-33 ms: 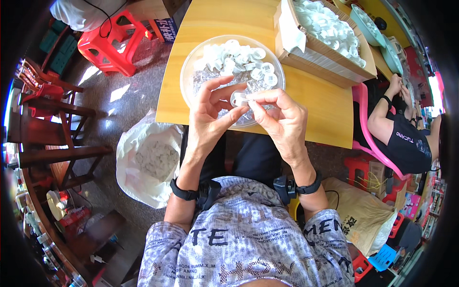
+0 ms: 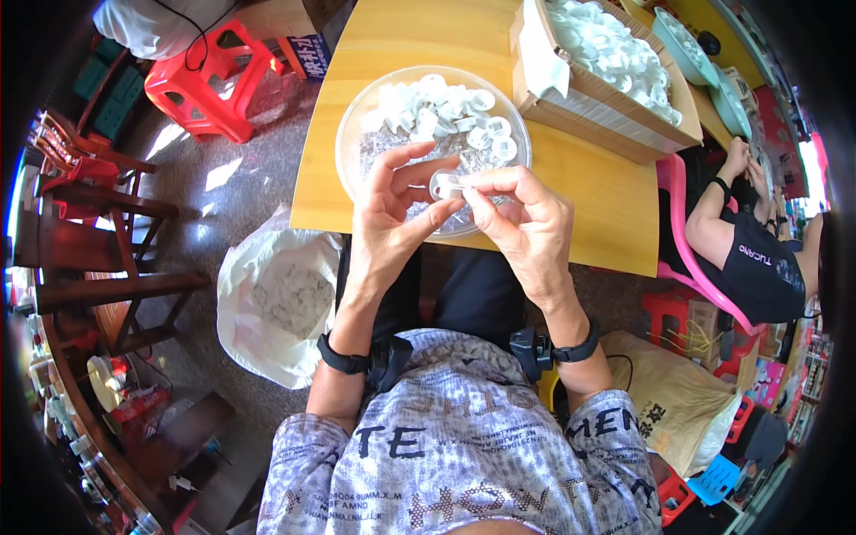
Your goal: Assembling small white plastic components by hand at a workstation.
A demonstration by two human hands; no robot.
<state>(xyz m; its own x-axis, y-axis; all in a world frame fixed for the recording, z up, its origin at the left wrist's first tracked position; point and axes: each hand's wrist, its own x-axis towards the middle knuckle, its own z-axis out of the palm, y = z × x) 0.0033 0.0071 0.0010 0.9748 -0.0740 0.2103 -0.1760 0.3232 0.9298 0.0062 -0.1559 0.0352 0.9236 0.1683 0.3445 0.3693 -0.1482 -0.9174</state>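
Over the near edge of a round clear plastic bowl (image 2: pixel 345 134), my two hands meet at one small white round plastic piece (image 2: pixel 443 185). My left hand (image 2: pixel 392 209) curls around it from the left, thumb below and fingers above. From the right, the thumb and index finger of my right hand (image 2: pixel 526 214) pinch its edge; whether a second tiny part sits between those fingertips is hidden. Behind my hands, the bowl carries several similar white round pieces (image 2: pixel 428 102) in its far half. Small clear plastic parts (image 2: pixel 379 153) lie in its nearer half.
A cardboard box (image 2: pixel 606 116) heaped with white parts stands at the table's (image 2: pixel 606 218) back right. On the floor to the left sits an open white sack (image 2: pixel 241 312) with pale pieces inside. A red stool (image 2: pixel 201 89) is beyond. At right, another person (image 2: pixel 749 250) sits beside pale green basins (image 2: pixel 687 45).
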